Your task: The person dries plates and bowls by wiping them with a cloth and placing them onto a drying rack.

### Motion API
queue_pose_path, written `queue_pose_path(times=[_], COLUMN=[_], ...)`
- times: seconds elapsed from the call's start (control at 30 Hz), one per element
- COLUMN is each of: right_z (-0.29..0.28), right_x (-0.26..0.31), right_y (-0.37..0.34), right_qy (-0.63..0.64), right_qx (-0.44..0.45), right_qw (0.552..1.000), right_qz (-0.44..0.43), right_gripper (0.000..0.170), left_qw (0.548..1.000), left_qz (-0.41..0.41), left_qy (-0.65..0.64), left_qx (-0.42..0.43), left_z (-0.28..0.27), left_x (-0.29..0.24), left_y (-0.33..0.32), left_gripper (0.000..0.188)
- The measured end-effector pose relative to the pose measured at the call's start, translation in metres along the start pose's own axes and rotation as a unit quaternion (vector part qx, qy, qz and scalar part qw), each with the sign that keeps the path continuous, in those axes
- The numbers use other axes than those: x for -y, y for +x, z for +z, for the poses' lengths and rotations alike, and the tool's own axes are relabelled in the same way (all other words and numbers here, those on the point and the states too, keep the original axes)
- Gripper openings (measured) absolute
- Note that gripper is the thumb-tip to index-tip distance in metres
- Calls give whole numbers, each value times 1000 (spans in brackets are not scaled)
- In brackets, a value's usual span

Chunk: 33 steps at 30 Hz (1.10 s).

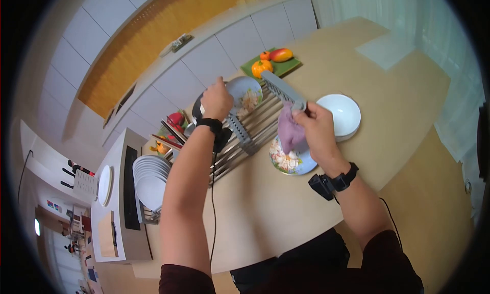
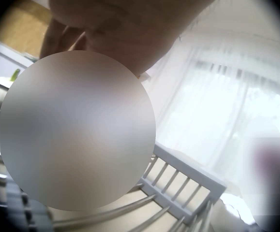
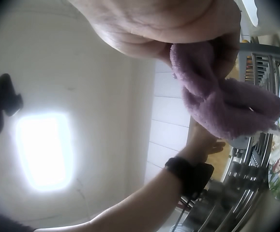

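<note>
Grips with curled left hand point(image 1: 217, 101) a round pale-blue floral plate point(image 1: 246, 92) at the metal-barred grey rack point(image 1: 238, 128). Pinches with right hand point(image 1: 318, 130) a fluffy purple cloth point(image 1: 290, 131) near the rack

The head camera looks down at the rack point(image 1: 240, 132), which all three views share. Close to it, the left-wrist one faces the curtain point(image 2: 205, 99); beside it, the right-wrist one takes in a light point(image 3: 45, 152).

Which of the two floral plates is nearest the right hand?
The plate on the table, below the purple cloth; the other plate is by the left hand.
</note>
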State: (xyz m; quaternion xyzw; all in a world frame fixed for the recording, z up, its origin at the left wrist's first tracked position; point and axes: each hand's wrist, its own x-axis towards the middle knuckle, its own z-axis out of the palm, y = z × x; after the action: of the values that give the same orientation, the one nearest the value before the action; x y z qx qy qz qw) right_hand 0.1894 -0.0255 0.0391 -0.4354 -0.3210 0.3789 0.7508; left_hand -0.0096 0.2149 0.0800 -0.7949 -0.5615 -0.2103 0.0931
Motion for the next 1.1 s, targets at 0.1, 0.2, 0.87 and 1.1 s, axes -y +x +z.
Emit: queue_pose_path(times=[0.1,0.2,0.87,1.1], right_z=[-4,-4,10,6], right_x=[5,12,1,-28], right_y=[2,-1,-23,-22], right_qy=[-16,-13,-413,-507], right_qx=[-21,-30,70,102], right_qw=[999,998,892,831], right_qz=[-25,-62,-172,-204], right_gripper=[18,19,28,27], left_qw=[999,997,747,727], left_qz=[15,22,-194,-215], left_qy=[1,-77,-477,-549], left_qx=[-36,-16,421,353], left_z=[-45,-83,-27,-40], left_x=[-32,-60,-60,-60], left_y=[-37,-92,-202,-210], left_gripper=[37,31,35,20])
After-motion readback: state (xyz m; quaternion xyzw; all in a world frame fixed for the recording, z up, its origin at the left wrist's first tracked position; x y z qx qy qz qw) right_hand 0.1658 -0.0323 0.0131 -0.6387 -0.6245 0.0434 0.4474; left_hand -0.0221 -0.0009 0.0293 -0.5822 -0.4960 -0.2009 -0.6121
